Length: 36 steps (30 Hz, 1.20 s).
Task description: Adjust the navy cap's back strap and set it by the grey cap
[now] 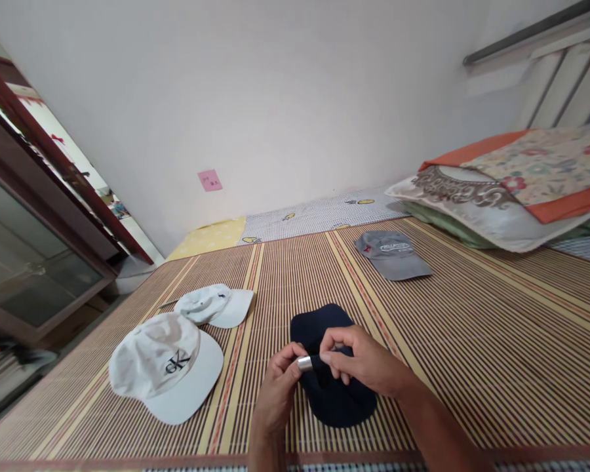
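The striped mat (452, 328) is leaving open room rightward, its near edge running close by the navy cap (341, 398), which is lying front and centre. The right hand (368, 360) is pinching the dark strap (317, 361), the left hand (278, 387) its metal buckle (305, 364); strap work seems unfinished, though I'm not seeing whether it's fastened.

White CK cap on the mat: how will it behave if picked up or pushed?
Crown is likely floppy: its fabric looks creased. Brim is probably stiffer: it holds a smooth outline. Rolling seems unlikely: the cap sits crown-up on the mat.
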{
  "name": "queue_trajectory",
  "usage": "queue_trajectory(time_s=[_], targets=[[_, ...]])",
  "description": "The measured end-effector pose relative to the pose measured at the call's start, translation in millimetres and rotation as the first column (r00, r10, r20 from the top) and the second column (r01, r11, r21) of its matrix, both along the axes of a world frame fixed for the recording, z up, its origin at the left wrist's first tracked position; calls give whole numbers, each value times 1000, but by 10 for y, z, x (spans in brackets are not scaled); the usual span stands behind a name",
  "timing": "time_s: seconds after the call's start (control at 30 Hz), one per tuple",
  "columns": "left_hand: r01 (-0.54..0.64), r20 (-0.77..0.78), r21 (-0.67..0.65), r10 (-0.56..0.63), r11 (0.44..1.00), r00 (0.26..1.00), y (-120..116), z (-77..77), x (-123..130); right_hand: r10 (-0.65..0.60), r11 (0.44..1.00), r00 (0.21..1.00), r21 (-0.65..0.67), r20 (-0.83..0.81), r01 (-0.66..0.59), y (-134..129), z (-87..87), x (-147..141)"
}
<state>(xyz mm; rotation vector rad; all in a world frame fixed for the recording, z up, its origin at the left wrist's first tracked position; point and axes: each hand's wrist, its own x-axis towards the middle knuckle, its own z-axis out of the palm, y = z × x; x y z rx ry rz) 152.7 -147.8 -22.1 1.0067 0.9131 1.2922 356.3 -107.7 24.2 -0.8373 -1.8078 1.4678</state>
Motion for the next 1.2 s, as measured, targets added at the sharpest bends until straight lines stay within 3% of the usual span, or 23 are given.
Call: queue_trajectory(time_s=[0.47, 0.63, 0.8, 1.2], targets=[[62, -66, 1, -61, 998, 996, 14, -15, 17, 20, 1000, 1000, -15, 6, -20, -46, 27, -114], [59, -54, 5, -59, 998, 997, 16, -19, 10, -18, 994, 993, 105, 120, 5, -8, 47, 45], [41, -66, 27, -39, 999, 997, 18, -40, 8, 21, 996, 979, 84, 201, -39, 36, 81, 236], [81, -99, 24, -79, 996, 992, 27, -34, 36, 59, 996, 992, 66, 113, -66, 8, 62, 78]])
